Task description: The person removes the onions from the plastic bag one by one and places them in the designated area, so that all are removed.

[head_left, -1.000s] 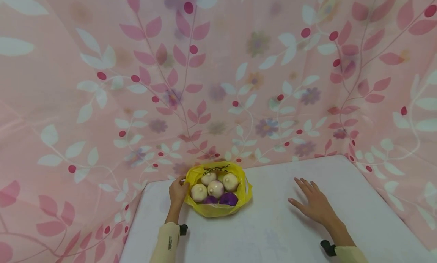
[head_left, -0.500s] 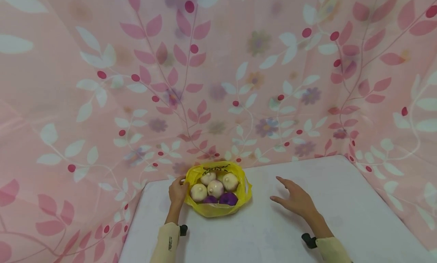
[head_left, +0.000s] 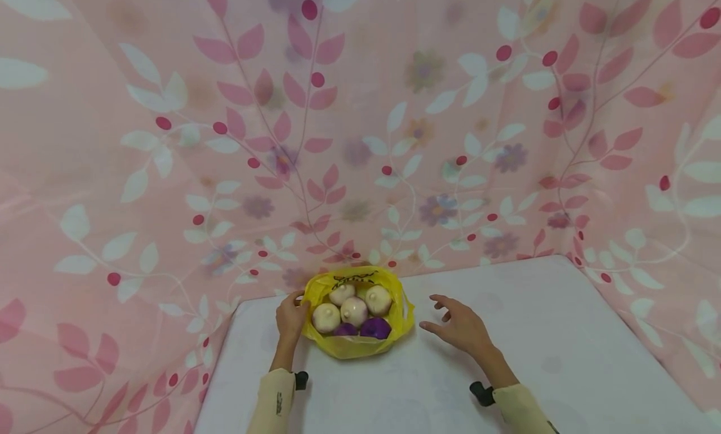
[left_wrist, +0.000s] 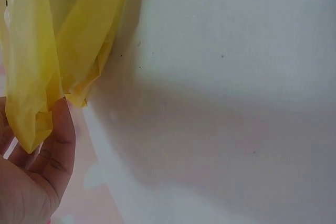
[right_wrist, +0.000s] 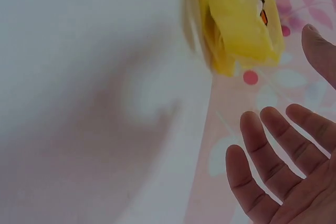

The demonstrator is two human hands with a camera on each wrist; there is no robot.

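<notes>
A yellow plastic bag stands with its mouth spread on the white table. Inside lie several round whitish vegetables with small nubs and a purple tinge, onion- or turnip-like. Two deep purple round things sit at the near side of the bag. At the bag's left rim my left hand grips the plastic; the left wrist view shows its fingers curled about a gathered corner. My right hand hovers right of the bag, apart from it, with fingers spread and slightly bent in the right wrist view.
The white-covered table reaches to a pink floral cloth hanging behind and at both sides. The bag stands close to the table's back edge. Each wrist wears a small black device.
My right hand has moved left across the table, closer to the bag's right side. The left hand and the bag have stayed in place.
</notes>
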